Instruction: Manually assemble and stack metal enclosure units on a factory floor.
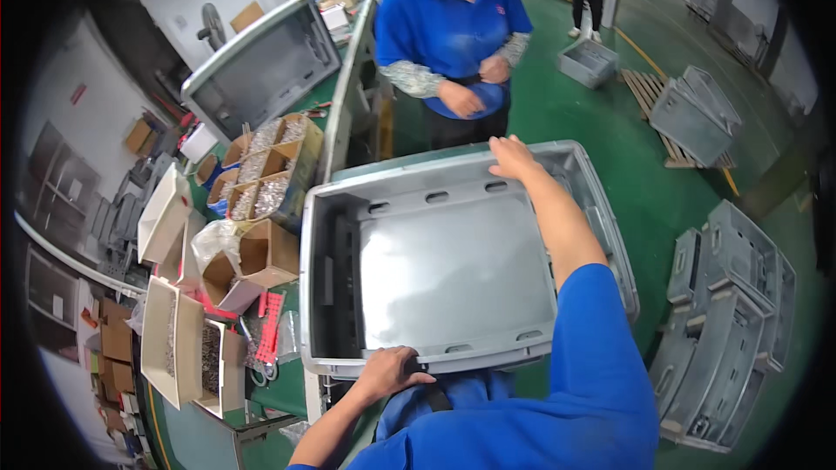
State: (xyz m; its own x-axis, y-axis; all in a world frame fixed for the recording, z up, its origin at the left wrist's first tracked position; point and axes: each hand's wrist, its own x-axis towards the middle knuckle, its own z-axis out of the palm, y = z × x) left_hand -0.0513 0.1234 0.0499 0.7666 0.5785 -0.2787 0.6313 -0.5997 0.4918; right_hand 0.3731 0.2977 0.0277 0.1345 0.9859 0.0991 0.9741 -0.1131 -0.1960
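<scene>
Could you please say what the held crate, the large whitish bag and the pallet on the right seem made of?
Held crate: probably moulded grey plastic, semi-gloss, judging by the rounded corners, slot openings and soft sheen inside.
Whitish bag: apparently thin plastic film, for it looks translucent and crinkled.
Pallet: seemingly bare wood, dull brown, with separate slats.

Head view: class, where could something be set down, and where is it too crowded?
Bare: inside the front grey crate, within its walls; the green floor between that crate and the stacked grey crates, right. Crowded: the left workbench, packed with cardboard boxes and cream bins.
</scene>
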